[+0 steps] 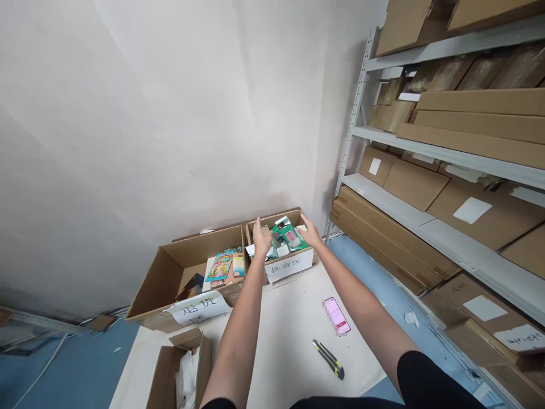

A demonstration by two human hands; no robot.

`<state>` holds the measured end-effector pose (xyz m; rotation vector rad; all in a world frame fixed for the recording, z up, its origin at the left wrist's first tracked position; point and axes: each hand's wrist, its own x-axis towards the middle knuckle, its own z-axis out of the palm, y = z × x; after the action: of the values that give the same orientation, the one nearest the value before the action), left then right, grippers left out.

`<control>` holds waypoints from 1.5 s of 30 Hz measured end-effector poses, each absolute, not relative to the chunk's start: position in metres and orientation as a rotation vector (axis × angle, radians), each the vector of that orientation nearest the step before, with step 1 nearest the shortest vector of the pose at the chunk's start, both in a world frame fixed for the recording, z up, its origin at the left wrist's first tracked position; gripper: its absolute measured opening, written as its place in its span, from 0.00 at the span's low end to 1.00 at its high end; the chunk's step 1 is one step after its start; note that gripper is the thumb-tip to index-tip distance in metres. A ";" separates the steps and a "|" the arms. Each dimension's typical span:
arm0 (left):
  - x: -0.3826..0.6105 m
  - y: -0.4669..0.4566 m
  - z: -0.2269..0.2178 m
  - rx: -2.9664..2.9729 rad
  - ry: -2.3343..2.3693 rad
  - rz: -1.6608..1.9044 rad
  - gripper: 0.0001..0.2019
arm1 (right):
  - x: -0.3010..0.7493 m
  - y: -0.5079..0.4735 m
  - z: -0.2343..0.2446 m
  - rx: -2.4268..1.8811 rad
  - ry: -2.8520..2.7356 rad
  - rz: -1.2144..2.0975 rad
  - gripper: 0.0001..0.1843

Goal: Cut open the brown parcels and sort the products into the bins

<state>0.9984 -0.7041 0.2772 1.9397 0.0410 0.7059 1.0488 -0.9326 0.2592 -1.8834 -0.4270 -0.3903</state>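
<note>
Both arms reach forward over a cardboard box with a handwritten white paper label on its front. Green and white small packages fill this box. At its left side is my left hand, fingers stretched up and thumb apart. My right hand is at the right side, with thumb and forefinger spread. Between the two hands lie the packages. Whether the fingers touch the packages or the box walls, I cannot tell.
Left of it stands a larger cardboard box holding a colourful booklet. A smaller open box sits near the front. On the white table lie a phone and a yellow-black utility knife. Box-laden shelves line the right.
</note>
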 end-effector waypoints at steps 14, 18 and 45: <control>0.804 -0.580 0.213 2.031 0.086 0.760 0.25 | 0.876 -0.802 0.186 -2.000 -0.731 -0.416 0.32; 0.729 -0.531 0.190 2.053 0.186 0.671 0.27 | 0.820 -0.746 0.174 -2.005 -0.778 -0.271 0.31; 0.486 -0.498 0.048 2.686 0.146 0.065 0.14 | 0.566 -0.691 0.047 -2.527 -0.737 0.180 0.11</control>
<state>0.4859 -0.4985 0.0478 2.6857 0.1457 0.0654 0.5663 -0.6912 0.0474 -2.5269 -0.7373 0.1800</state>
